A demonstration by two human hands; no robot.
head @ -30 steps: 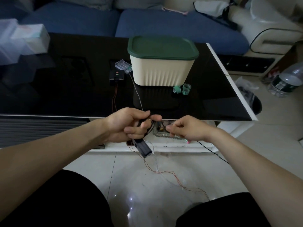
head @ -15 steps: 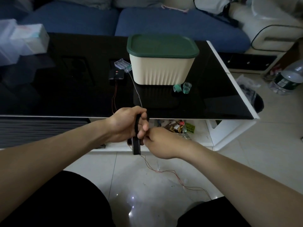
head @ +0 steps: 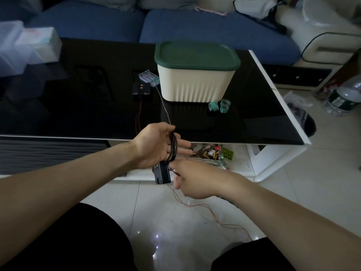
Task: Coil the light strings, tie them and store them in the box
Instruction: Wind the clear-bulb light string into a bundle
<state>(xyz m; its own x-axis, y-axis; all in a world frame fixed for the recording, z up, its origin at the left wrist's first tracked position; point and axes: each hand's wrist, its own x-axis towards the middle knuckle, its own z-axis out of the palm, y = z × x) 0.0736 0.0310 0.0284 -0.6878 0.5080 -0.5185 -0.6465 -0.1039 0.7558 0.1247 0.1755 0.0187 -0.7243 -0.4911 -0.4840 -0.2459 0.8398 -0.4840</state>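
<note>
Coiling a light string over the near edge of the black bench.

We see the black bench [head: 78, 106] spanning the scene, with the cream box [head: 195, 83] under its green lid [head: 196, 53] standing closed at far centre. Just left of the box lie a clear battery case [head: 149, 77] and a black battery case [head: 141, 89], their wires running toward us. Near the box's right corner sit green tape rolls [head: 219, 105]. Our left hand [head: 156, 145] is held open, fingers straight, with dark loops of the light string [head: 172, 145] wound across the palm and its black battery pack [head: 162, 173] hanging below. Our right hand [head: 193, 180] pinches the string in a narrow grip just beside the pack; the loose wire trails over the floor [head: 175, 222].
</note>
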